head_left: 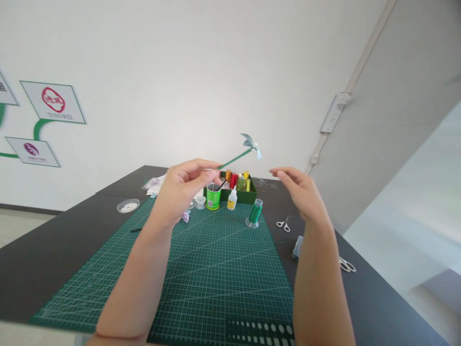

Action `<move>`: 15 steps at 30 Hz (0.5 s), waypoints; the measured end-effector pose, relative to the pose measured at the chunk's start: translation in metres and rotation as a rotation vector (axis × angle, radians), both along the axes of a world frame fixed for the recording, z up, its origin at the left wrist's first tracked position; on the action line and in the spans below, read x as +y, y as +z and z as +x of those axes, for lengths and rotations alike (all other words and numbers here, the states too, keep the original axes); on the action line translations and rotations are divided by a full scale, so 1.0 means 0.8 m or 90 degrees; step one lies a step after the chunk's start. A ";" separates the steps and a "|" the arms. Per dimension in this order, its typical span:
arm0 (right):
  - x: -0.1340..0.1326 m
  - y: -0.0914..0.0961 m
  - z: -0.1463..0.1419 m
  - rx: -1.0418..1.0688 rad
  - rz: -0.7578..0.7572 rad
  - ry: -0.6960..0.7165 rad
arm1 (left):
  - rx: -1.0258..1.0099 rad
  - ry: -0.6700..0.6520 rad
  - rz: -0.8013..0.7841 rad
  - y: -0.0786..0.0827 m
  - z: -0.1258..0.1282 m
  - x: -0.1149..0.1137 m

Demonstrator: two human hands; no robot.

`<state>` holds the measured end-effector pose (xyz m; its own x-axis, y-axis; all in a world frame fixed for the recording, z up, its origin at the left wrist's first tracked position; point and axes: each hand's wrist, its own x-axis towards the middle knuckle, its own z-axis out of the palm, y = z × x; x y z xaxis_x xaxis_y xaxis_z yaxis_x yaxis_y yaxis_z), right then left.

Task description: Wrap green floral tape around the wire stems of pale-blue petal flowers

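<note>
Nearest us lies the green mat [216, 278], gridded in white, on the dark table [46, 259]; our two bare forearms reach out above it. Our left hand [183, 187] is raised over the mat's far half, thumb and fingertips pinched on the lower end of a thin green stem [234, 158]. The stem slants up and to the right from that pinch, in the air and clear of the table, and carries a small pale flower [251, 142] at its top, seen against the white wall [216, 72]. Our right hand [300, 190] is up at about the same height, well apart from the stem, fingers loose and a little curled, holding nothing.

Right of the mat, near our right forearm, we see a clear case [297, 247] and scissors [346, 264] towards the table's edge; a smaller pair [284, 224] lies farther on. Just under our left hand a purple bit [186, 216] lies on the mat, and a round dish [127, 206] sits on the table left of it. At the mat's far end stand a spool [255, 214] of green thread, a glue bottle [232, 199] and a green can [213, 197], just before a green box [250, 197] holding coloured thread. Farthest off, signs [54, 102] hang on the wall at the left
</note>
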<state>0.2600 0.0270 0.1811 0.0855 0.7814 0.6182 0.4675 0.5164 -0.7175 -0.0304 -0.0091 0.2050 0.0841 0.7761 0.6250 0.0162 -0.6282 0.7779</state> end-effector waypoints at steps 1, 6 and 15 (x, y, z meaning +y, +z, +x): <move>-0.012 0.005 -0.023 0.008 -0.003 0.099 | 0.026 -0.034 -0.005 -0.002 0.009 -0.003; -0.054 0.005 -0.114 0.050 -0.080 0.420 | 0.082 -0.099 0.014 -0.011 0.035 -0.012; -0.055 0.008 -0.114 0.194 -0.039 0.261 | 0.120 0.023 0.087 -0.014 0.031 -0.011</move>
<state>0.1686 -0.0173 0.1877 -0.0670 0.8227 0.5645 0.0000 0.5657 -0.8246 -0.0052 -0.0176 0.1939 0.1832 0.6900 0.7003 0.1772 -0.7238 0.6668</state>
